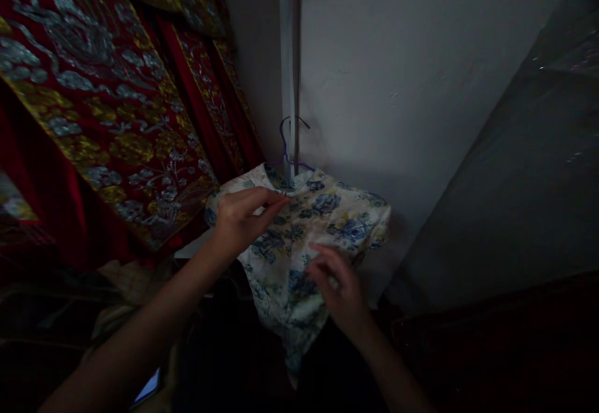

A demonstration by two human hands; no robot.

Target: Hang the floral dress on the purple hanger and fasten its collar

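Note:
A short-sleeved floral dress or blouse [327,207], white with blue flowers and green leaves, hangs from a thin purple hanger [285,145]. My left hand [248,213] is closed in a pinch on the garment's collar, at the middle of the neckline. In front of the garment's chest, my right hand [337,282] is slightly blurred, with bent fingers apart and nothing visible between them. Whether its fingertips touch the fabric, I cannot tell. The lower part of the garment narrows down into shadow.
A narrow pale strip [291,51] runs down the wall [397,76] behind the hanger. Red cloth [93,101] with gold and silver embroidery hangs on the left. On the right leans a large grey sheet [519,170]. A lit screen [147,387] shows at lower left.

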